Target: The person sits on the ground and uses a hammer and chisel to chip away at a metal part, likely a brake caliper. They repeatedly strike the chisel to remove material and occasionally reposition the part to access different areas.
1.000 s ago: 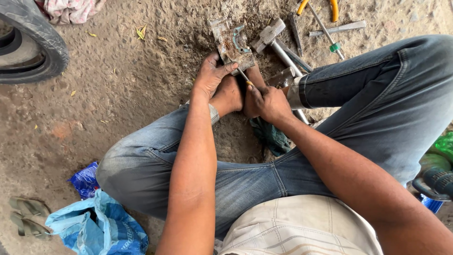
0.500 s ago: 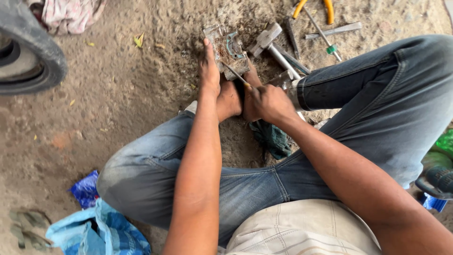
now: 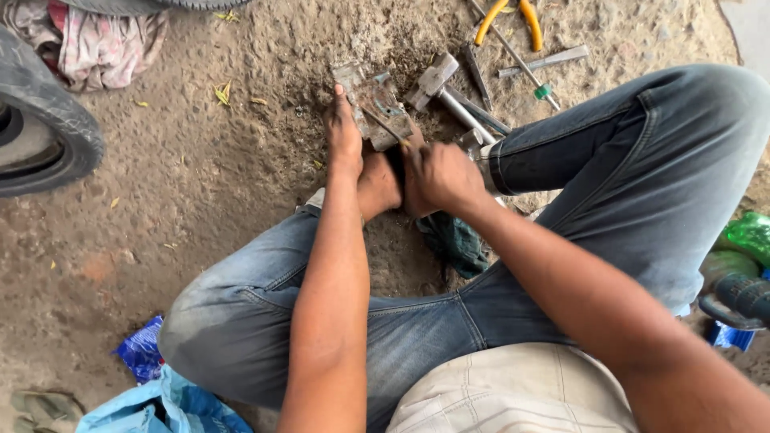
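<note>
I sit cross-legged on a dirt floor in blue jeans. A grimy metal part [image 3: 375, 103] lies on the ground just past my bare feet. My left hand [image 3: 343, 132] rests flat against its left side, fingers extended along it. My right hand [image 3: 443, 176] is closed around a thin tool [image 3: 390, 128] whose tip lies on the part. Both bare feet [image 3: 381, 186] are pressed against the part's near edge.
A hammer [image 3: 443, 90], metal rods [image 3: 545, 60] and yellow-handled pliers [image 3: 508, 14] lie beyond the part. A tyre [image 3: 44, 132] sits at left, with a rag [image 3: 100, 44] beyond it. A blue bag [image 3: 160, 397] is at lower left, green bottles [image 3: 746, 240] at right.
My left hand has shifted from gripping over the part to lying flat along its left side. The camera view has drifted slightly, so the scene sits lower in frame.
</note>
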